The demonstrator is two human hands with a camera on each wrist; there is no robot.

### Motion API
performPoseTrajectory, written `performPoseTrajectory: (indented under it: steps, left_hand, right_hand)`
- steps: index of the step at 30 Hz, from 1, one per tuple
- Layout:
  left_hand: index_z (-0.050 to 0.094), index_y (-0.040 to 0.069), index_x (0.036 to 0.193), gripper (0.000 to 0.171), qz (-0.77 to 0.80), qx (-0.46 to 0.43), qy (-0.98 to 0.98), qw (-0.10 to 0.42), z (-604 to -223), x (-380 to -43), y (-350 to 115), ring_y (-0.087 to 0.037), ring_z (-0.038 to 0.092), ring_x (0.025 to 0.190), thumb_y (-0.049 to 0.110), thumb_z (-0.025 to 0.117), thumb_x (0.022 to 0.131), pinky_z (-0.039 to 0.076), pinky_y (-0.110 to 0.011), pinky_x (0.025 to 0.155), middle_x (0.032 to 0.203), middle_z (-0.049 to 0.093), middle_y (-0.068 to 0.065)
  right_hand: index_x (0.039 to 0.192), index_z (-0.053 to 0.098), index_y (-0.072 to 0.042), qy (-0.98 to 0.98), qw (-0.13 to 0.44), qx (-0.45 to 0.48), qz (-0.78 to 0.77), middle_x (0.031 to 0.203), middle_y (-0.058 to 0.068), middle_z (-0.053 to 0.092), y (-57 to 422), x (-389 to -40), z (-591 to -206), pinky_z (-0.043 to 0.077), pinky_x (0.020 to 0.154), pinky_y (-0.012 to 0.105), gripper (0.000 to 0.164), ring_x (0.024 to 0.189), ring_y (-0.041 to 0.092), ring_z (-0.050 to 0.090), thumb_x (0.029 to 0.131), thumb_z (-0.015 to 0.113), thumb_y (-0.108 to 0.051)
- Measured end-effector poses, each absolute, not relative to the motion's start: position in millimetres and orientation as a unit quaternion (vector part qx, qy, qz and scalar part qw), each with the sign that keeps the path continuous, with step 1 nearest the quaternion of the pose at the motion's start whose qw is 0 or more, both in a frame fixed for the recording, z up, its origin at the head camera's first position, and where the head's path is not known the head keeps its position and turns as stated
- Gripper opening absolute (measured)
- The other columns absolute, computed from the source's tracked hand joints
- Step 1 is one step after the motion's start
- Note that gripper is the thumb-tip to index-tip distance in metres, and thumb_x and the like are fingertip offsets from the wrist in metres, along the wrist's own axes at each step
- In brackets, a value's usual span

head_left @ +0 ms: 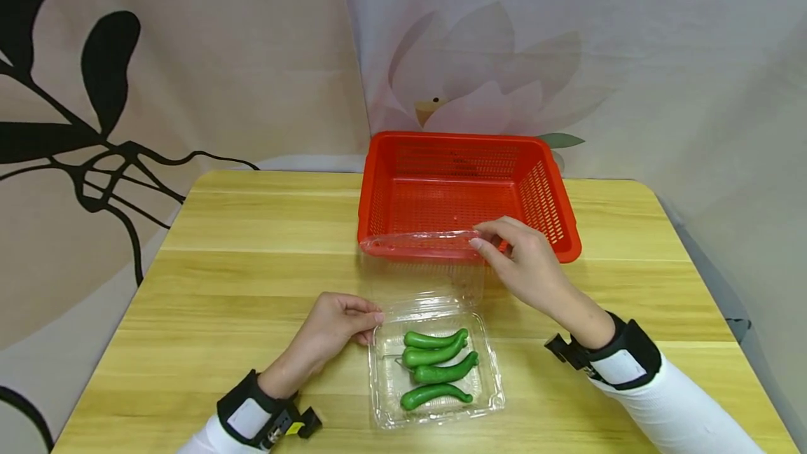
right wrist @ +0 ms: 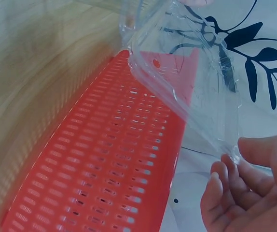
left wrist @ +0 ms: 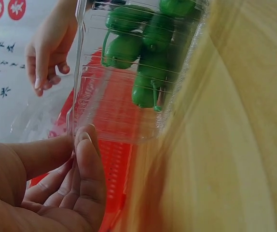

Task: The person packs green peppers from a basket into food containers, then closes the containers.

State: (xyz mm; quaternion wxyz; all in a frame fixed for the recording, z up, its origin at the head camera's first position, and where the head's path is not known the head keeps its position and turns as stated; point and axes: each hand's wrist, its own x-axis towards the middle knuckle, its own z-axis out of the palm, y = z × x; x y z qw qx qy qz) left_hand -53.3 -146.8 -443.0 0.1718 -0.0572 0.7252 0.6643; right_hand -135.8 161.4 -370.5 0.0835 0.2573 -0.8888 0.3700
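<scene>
A clear plastic clamshell box [head_left: 435, 417] lies on the table with its lid [head_left: 422, 279] raised on the far side. Several green chili peppers [head_left: 441, 372] rest inside its base, side by side. My left hand [head_left: 337, 328] pinches the base's rim near the back left corner, thumb and fingers on either side of the edge in the left wrist view. Up at the lid's right corner, my right hand [head_left: 526, 258] pinches the thin plastic between thumb and fingertips; the right wrist view shows this grip on the lid [right wrist: 215, 111] too.
Behind the box stands a red perforated plastic basket [head_left: 454, 195], its front rim seen through the raised lid. The wooden table [head_left: 252, 265] carries both. A printed curtain [head_left: 252, 54] hangs at the table's back edge.
</scene>
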Motion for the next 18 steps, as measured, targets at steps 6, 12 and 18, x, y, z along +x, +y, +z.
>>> performPoseTrajectory:
  steps: [6, 12, 18]
  left_hand:
    - [0.071, -0.017, 0.107, 0.02, 0.653, -0.038, 0.736, 0.175, -439, -58, -146, -0.015, 0.065, 0.064, -0.002, 0.075, 0.093, 0.061, -0.029, 0.061, 0.084, 0.073, -0.021]
    - [0.07, -0.018, 0.11, 0.023, 0.65, -0.024, 0.739, 0.175, -436, -61, -145, -0.015, 0.065, 0.067, -0.002, 0.074, 0.094, 0.06, -0.029, 0.063, 0.09, 0.073, -0.02]
    - [0.069, -0.019, 0.112, 0.023, 0.658, -0.027, 0.731, 0.177, -436, -65, -143, -0.015, 0.064, 0.071, -0.004, 0.071, 0.095, 0.06, -0.027, 0.066, 0.093, 0.073, -0.023]
  right_hand:
    - [0.108, 0.077, -0.007, -0.887, 0.108, 0.255, 0.37, 0.091, -0.003, 0.07, 168, -130, -371, 0.048, 0.062, 0.026, 0.014, 0.072, 0.011, 0.054, 0.094, 0.079, -0.006]
    - [0.106, 0.078, -0.008, -0.878, 0.129, 0.264, 0.377, 0.092, -0.005, 0.07, 175, -121, -369, 0.05, 0.064, 0.025, 0.015, 0.075, 0.009, 0.056, 0.092, 0.08, -0.003]
    - [0.105, 0.078, -0.008, -0.862, 0.158, 0.298, 0.378, 0.096, -0.005, 0.072, 182, -112, -370, 0.051, 0.065, 0.016, 0.021, 0.079, 0.008, 0.06, 0.087, 0.083, 0.001]
